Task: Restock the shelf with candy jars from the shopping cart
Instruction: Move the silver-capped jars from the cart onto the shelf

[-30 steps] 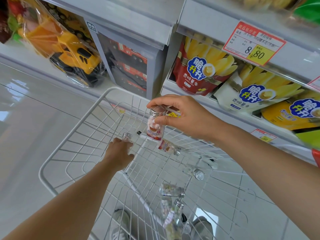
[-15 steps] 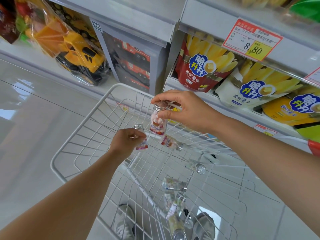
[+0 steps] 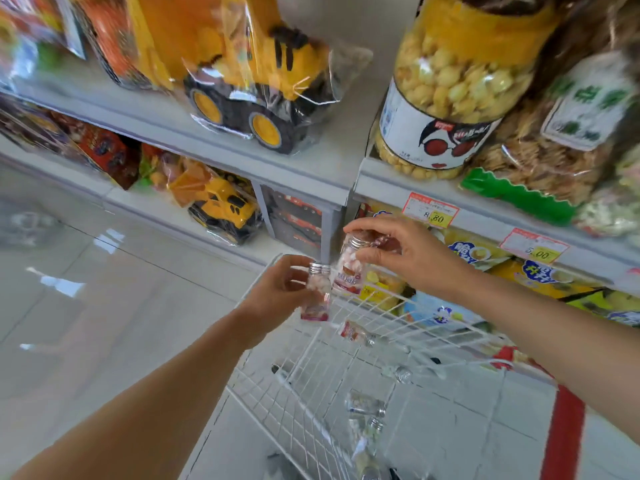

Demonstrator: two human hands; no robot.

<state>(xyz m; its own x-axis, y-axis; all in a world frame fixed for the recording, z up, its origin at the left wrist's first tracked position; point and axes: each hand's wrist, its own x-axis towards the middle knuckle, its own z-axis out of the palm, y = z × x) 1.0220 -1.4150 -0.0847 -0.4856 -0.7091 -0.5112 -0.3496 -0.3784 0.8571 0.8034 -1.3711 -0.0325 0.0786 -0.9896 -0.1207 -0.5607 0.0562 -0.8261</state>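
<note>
My left hand (image 3: 277,289) grips a small clear candy jar (image 3: 317,296) with a silver lid and pink label, held above the front rim of the white wire cart (image 3: 311,386). My right hand (image 3: 408,254) holds a second candy jar (image 3: 349,271) by its silver lid, just right of the first; the two jars nearly touch. Several more jars lie in the cart, one near the front (image 3: 353,332) and others deeper down (image 3: 367,405). The grey shelf (image 3: 242,140) rises beyond the cart.
A bagged yellow toy truck (image 3: 263,98) and a big tub of yellow snacks (image 3: 450,98) stand on the upper shelf. Another toy truck (image 3: 221,206) sits below. Chip bags (image 3: 485,258) and price tags (image 3: 431,213) line the right shelves. Glossy floor spreads to the left.
Both hands have risen with their jars, out of the cart to its front rim. The view has tilted up, showing the higher shelf.
</note>
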